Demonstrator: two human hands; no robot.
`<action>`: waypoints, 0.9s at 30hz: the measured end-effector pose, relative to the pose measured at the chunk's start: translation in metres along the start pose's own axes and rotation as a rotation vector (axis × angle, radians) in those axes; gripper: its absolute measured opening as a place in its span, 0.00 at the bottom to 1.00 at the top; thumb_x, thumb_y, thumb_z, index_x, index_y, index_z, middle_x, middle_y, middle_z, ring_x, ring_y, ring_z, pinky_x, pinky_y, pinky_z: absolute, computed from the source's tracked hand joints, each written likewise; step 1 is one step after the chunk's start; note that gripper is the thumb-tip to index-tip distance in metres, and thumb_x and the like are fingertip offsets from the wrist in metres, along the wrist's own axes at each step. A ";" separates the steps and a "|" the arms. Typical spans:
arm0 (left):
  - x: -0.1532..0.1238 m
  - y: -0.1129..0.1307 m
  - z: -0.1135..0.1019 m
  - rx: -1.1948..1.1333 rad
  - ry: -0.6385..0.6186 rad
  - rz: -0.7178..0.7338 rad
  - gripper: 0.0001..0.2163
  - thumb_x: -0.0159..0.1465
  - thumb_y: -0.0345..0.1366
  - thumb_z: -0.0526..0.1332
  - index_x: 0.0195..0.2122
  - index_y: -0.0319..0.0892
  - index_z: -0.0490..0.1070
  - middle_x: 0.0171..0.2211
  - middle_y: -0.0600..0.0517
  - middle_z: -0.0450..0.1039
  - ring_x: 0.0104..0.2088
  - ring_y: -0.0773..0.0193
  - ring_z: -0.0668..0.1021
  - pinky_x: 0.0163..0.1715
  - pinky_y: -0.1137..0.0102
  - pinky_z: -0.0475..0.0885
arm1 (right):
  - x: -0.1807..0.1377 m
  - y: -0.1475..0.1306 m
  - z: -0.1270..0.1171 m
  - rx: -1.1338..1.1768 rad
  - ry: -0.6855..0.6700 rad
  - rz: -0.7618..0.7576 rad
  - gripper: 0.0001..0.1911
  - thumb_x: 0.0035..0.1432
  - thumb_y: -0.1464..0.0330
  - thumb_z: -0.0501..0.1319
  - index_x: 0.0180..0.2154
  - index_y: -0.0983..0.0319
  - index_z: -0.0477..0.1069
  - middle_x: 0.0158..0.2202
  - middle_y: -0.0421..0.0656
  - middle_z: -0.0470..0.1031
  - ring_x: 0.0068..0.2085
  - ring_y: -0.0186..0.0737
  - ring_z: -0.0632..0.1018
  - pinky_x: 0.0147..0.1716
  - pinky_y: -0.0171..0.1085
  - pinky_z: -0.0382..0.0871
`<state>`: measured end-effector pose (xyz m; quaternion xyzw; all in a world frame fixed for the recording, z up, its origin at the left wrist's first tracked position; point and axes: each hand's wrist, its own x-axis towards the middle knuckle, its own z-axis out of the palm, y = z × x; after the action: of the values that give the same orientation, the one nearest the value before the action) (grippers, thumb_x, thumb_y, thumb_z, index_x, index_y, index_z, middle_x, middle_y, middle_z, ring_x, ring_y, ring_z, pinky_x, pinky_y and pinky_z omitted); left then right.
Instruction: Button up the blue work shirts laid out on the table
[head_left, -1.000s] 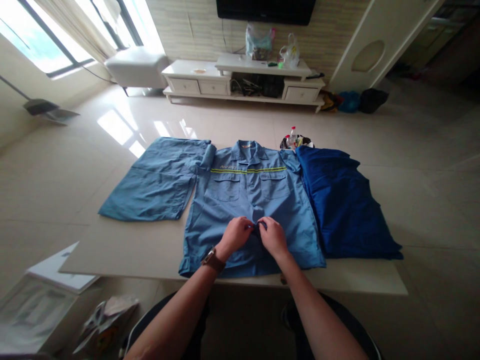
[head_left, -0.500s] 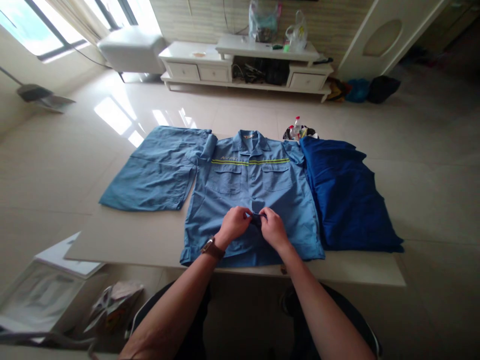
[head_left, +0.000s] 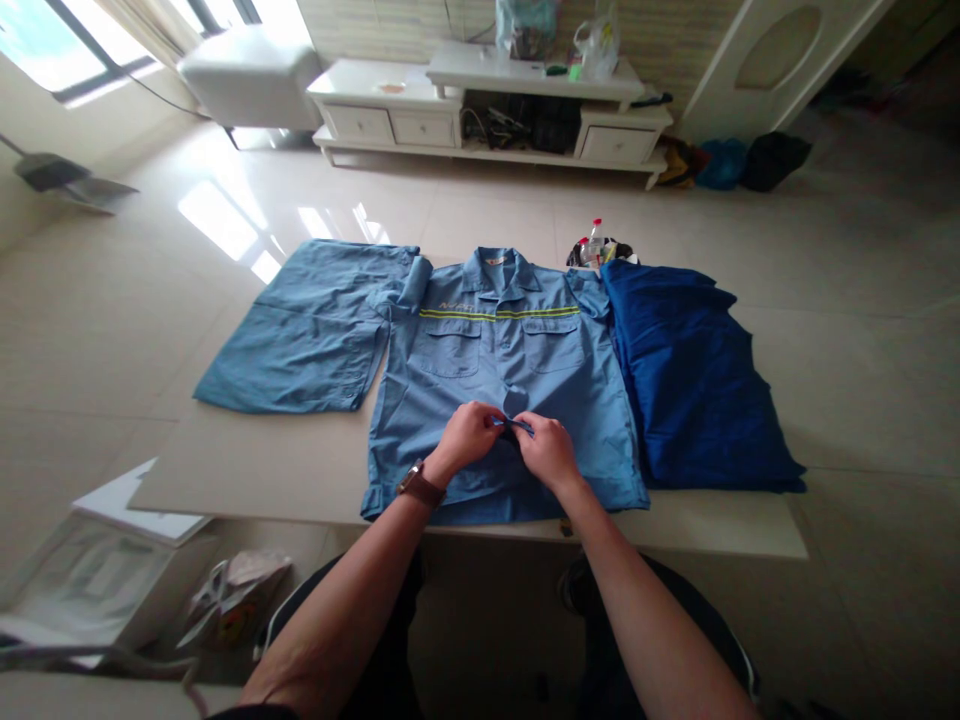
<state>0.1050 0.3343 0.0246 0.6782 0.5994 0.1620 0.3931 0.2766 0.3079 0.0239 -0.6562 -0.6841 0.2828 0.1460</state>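
A light blue work shirt (head_left: 495, 355) with yellow chest stripes and two flap pockets lies face up, collar away from me. My left hand (head_left: 474, 438) and my right hand (head_left: 547, 450) meet at its front placket, low on the shirt. Both pinch the raised edges of the placket between thumb and fingers, lifting the cloth a little. Whether a button sits between the fingertips is too small to tell. Folded light blue garments (head_left: 300, 325) lie to the left, touching the shirt's sleeve. Dark blue folded clothes (head_left: 690, 380) are stacked against its right side.
The clothes rest on a pale low table (head_left: 225, 480). Behind it stands a bag with bottles (head_left: 596, 245). A white TV cabinet (head_left: 382, 95) lines the wall. At lower left are a clear plastic box (head_left: 90, 575) and a bag of odds and ends (head_left: 232, 598).
My fingers have shifted slightly on the placket and the pinched cloth is turned a little. The whole view has tilted slightly downward.
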 end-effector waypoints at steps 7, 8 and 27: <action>0.000 0.001 -0.002 -0.041 -0.015 0.017 0.11 0.59 0.30 0.65 0.41 0.38 0.85 0.26 0.52 0.79 0.27 0.69 0.74 0.30 0.75 0.66 | 0.000 0.001 0.003 0.016 0.020 0.024 0.11 0.66 0.63 0.58 0.41 0.54 0.80 0.38 0.42 0.83 0.39 0.42 0.80 0.38 0.35 0.65; 0.000 0.000 -0.002 -0.035 -0.019 0.023 0.11 0.59 0.30 0.64 0.40 0.38 0.85 0.26 0.52 0.79 0.27 0.69 0.74 0.30 0.75 0.65 | 0.000 0.001 0.003 0.027 0.026 0.014 0.10 0.66 0.63 0.58 0.41 0.54 0.80 0.40 0.42 0.83 0.40 0.42 0.80 0.39 0.35 0.65; 0.000 -0.001 0.000 0.010 -0.017 0.047 0.12 0.59 0.30 0.62 0.39 0.38 0.85 0.27 0.50 0.80 0.27 0.68 0.74 0.31 0.74 0.65 | -0.001 0.003 0.009 0.082 0.063 -0.061 0.09 0.65 0.67 0.56 0.37 0.58 0.75 0.40 0.43 0.79 0.42 0.40 0.77 0.41 0.35 0.63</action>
<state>0.1043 0.3345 0.0240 0.6955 0.5807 0.1624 0.3907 0.2740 0.3049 0.0155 -0.6373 -0.6865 0.2854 0.2029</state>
